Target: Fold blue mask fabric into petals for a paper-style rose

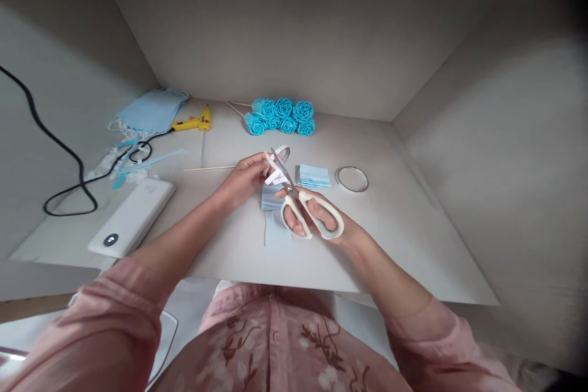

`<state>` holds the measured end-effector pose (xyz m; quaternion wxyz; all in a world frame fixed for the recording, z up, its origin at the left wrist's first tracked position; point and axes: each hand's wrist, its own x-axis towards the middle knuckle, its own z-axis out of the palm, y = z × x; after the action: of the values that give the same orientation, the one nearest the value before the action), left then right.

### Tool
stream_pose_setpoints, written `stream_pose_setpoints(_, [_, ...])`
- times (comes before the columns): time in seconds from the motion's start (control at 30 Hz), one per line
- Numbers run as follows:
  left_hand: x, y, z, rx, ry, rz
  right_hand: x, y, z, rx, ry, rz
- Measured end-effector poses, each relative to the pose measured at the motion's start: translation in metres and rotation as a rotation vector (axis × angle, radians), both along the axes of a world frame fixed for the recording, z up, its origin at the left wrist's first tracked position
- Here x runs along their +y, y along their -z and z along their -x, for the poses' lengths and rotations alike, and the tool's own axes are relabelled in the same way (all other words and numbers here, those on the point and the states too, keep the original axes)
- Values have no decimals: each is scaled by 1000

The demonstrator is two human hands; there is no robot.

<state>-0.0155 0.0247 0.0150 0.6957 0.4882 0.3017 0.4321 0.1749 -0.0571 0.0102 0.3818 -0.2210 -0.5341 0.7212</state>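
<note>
My right hand [321, 214] has its fingers through the cream handles of a pair of scissors [324, 231]. The blades point up and left, and cross a narrow white strip [276, 176]. My left hand [248, 173] is closed, pinching that strip near the blade tips. A curved end of white band [285, 153] shows just behind the blades; whether it is one piece with the strip I cannot tell. Under the hands lie folded blue-grey pieces [272, 198] and a pale blue sheet [277, 229]. To their right sits a stack of light blue folded pieces [313, 176].
Several blue rose-like flowers [283, 116] on sticks lie at the back. A thin ring [352, 179] rests at right. At left are a yellow glue gun [195, 121], blue face masks [151, 111], scraps [133, 162], a black cable [76, 153] and a white power bank [133, 217].
</note>
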Motion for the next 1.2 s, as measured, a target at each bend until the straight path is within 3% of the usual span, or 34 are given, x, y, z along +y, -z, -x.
stream_pose_setpoints(0.23, [6,-2,3,-116,-6,53,5,4,-4,34,66,171])
stream_pose_setpoints(0.53, [5,-2,3,-120,159,79,5,9,-4,94,-31,182])
stream_pose_setpoints(0.7, [1,-8,1,-46,157,108,5,10,-3,94,-64,209])
stream_pose_setpoints(0.93, [-2,-1,1,-25,265,30,7,7,-1,109,-53,261])
stream_pose_setpoints(1.2, [-1,1,6,8,266,-55,7,4,-2,150,-39,353])
